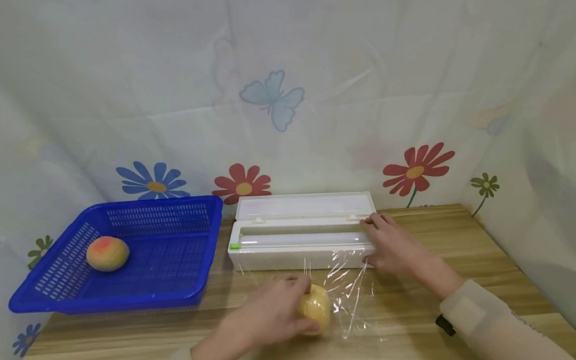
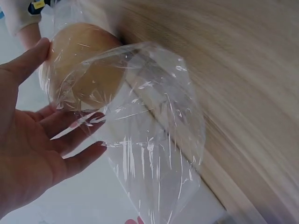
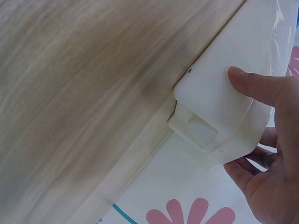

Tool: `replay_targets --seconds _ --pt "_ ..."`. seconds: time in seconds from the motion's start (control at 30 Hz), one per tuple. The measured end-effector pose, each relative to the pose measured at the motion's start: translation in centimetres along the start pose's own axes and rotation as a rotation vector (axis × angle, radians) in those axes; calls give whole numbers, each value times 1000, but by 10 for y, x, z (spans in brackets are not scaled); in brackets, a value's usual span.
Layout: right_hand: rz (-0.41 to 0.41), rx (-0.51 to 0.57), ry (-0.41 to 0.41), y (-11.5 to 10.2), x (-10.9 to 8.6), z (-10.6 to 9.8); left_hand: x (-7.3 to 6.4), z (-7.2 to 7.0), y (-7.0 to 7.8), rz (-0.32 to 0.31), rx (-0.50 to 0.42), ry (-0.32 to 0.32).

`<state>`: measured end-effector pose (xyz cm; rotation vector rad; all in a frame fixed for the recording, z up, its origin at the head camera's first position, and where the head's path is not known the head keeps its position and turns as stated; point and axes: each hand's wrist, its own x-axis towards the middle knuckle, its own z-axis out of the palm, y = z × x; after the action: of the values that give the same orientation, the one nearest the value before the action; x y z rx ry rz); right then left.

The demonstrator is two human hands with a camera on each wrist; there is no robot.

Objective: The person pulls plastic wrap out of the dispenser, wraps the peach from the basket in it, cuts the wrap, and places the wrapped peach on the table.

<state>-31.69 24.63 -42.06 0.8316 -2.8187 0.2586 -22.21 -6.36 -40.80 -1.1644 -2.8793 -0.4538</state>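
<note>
My left hand (image 1: pixel 272 312) holds a yellowish peach (image 1: pixel 315 309) with thumb and fingertips, low over the table in front of the dispenser. Clear cling film (image 2: pixel 149 130) lies crinkled around the peach (image 2: pixel 84 65) and stretches from it to the white cling film dispenser (image 1: pixel 298 257). The dispenser's lid (image 1: pixel 305 205) is raised, and the film roll (image 1: pixel 297 239) shows inside. At the dispenser's right end my right hand (image 1: pixel 393 245) grips the box, thumb on the front wall and fingers over the back corner, as the right wrist view shows.
To the left stands a blue plastic basket (image 1: pixel 176 296) with another peach (image 1: pixel 107 253) inside, yellow with a red blush. A wooden table (image 1: pixel 453 246) carries everything. Behind it hangs a pale curtain (image 1: pixel 335 143) printed with flowers and a butterfly.
</note>
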Motion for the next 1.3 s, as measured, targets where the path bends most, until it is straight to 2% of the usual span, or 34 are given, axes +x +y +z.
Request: replay_targets --seconds 0.1,0.33,0.43,0.57,0.73,0.93,1.17,1.3 --pt "0 1 3 1 0 1 1 -1 -2 -5 5 -12" --pt "-13 -6 20 1 0 2 4 -5 -4 15 90 24" --pt "-7 -3 15 1 -1 1 6 -7 -5 2 109 10" --pt "-5 -6 14 1 -1 0 8 -6 -6 -6 76 15" --pt "-10 -11 21 1 -1 0 11 -7 -8 28 21 63" --pt "-7 -18 24 1 0 2 12 -7 -10 61 49 74" --pt "-12 -19 34 1 1 3 14 -6 -8 -12 62 23" --pt "-26 -31 42 2 1 3 15 -3 -8 -20 78 -3"
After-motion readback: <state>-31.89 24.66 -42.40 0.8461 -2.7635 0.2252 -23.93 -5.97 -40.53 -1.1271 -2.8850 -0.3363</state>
